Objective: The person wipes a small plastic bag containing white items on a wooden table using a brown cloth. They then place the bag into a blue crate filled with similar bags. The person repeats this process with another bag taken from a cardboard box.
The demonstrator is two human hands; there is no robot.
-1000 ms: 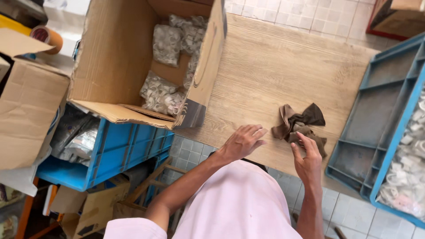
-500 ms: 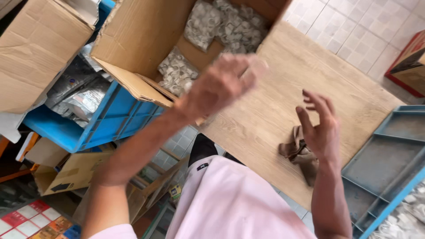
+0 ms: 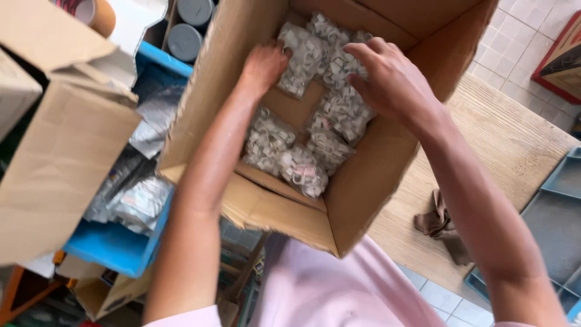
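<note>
Both hands [image 3: 387,79] now among clear, white-filled packets [image 3: 302,54]

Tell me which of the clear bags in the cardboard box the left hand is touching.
The left hand rests on the bag at the far end of the cardboard box, beside the left wall; the other bags lie nearer the person, untouched by it.

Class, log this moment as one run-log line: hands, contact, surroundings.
left hand: on a clear packet in cardboard box | right hand: over packets, contact unclear | brown cloth: on wooden table
</note>
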